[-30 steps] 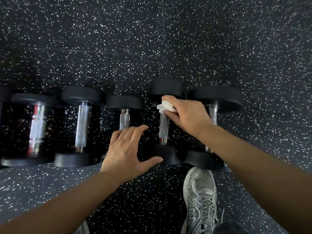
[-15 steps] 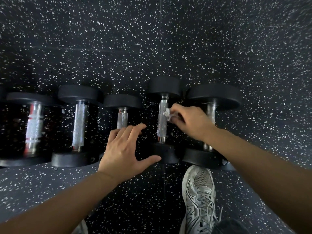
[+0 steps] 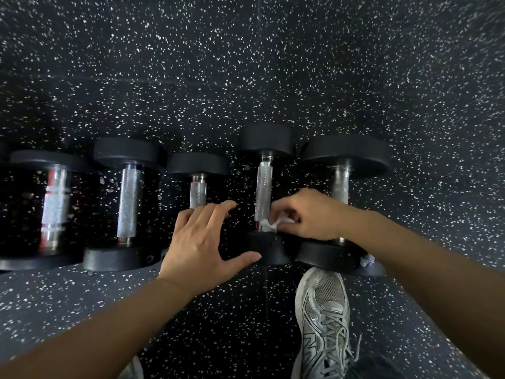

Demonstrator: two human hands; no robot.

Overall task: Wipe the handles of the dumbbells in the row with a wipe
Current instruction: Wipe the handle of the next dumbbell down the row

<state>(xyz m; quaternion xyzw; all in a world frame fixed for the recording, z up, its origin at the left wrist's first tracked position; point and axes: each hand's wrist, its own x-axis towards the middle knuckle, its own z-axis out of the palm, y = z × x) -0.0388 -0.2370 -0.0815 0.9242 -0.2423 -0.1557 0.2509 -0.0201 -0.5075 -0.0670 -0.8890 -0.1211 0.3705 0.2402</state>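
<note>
Several black dumbbells with knurled steel handles lie in a row on the floor. My right hand (image 3: 308,214) pinches a crumpled white wipe (image 3: 270,224) against the near end of the fourth dumbbell's handle (image 3: 263,192), just above its near head (image 3: 269,248). My left hand (image 3: 202,242) hovers spread open over the near end of the third dumbbell (image 3: 199,187), hiding its lower handle, and holds nothing. The rightmost dumbbell's handle (image 3: 340,184) shows behind my right hand. Two more handles, one (image 3: 128,203) and another (image 3: 54,206), lie to the left.
The floor (image 3: 246,64) is black rubber with white speckles. My grey sneaker (image 3: 323,318) stands right in front of the two right-hand dumbbells. A small blue-and-white scrap (image 3: 367,260) sits on the rightmost dumbbell's near head.
My right hand has slid the wipe down the fourth handle from its far end to its near end. My left hand has stayed almost still.
</note>
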